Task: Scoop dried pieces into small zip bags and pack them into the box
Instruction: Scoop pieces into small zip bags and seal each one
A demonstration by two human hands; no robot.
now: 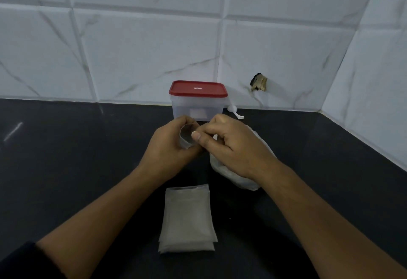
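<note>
My left hand (169, 146) and my right hand (231, 144) meet above the black counter, both pinching a small clear zip bag (186, 137) whose mouth is spread into a round opening. Behind them stands a clear plastic box (198, 104) with a red lid (197, 89) on it; a pale packet shows through its wall. A white scoop (234, 111) lies on the counter to the right of the box. Under my right hand sits a white plastic bag (237, 177), its contents hidden. A stack of small flat zip bags (187, 219) lies close to me.
The black counter (77, 157) runs back to a white marble-tiled wall (132, 47) and meets a side wall at the right. A broken hole (259, 83) shows in the back tile right of the box.
</note>
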